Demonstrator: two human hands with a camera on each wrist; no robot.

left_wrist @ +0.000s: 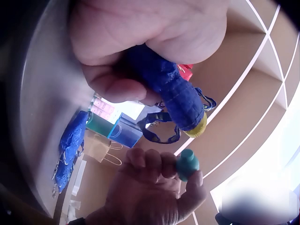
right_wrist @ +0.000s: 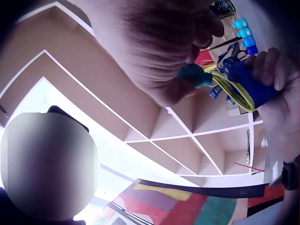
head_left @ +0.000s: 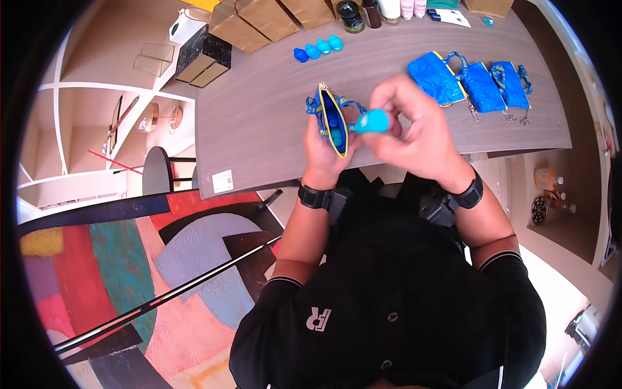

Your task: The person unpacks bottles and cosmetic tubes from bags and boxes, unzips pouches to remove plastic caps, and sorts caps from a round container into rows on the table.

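My left hand (head_left: 322,154) grips a small blue zip pouch (left_wrist: 165,79) with yellow trim and patterned strap handles. Its mouth gapes upward in the head view, and a blue piece (head_left: 334,122) and a teal piece (head_left: 336,137) show inside. Between thumb and fingers, my right hand (head_left: 424,133) pinches a teal bottle-shaped piece (head_left: 373,121) with a rounded body and narrower neck. The neck points at the pouch, close beside its opening, as the right wrist view also shows. Farther back on the table stands a row of several similar blue and teal pieces (head_left: 322,47).
Several blue pouches (head_left: 483,84) with keyrings lie at the table's right. Along the back edge are brown paper bags (head_left: 265,26), a dark jar (head_left: 350,16) and pink tubes (head_left: 413,9). A black-and-gold box (head_left: 203,57) sits back left. A white label (head_left: 222,181) marks the near-left corner.
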